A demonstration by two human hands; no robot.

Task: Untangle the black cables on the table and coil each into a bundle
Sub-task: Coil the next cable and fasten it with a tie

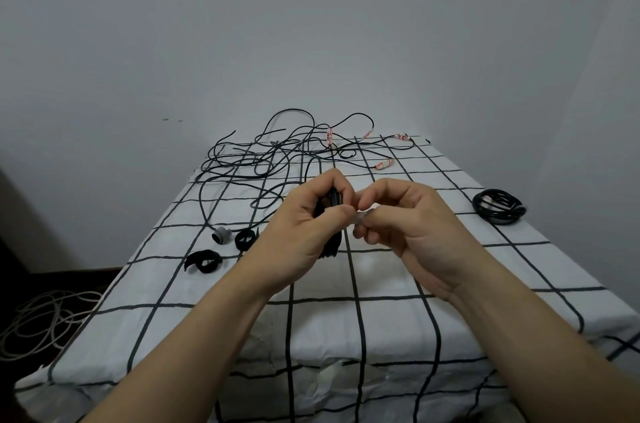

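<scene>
My left hand (304, 225) grips a coiled black cable bundle (331, 242) above the middle of the table; most of the bundle is hidden by my fingers. My right hand (398, 218) pinches a pale grey strap (362, 216) right beside that bundle. A tangle of black cables (273, 152) with red-and-white tagged ends lies at the far end of the table. One finished black coil (498, 206) rests near the right edge.
The table carries a white cloth with a black grid (381, 318). Left of my hands lie a grey strap roll (221, 235) and two black strap rolls (246, 239) (203, 261). Pale cable (41, 322) is heaped on the floor at left. A wall stands behind.
</scene>
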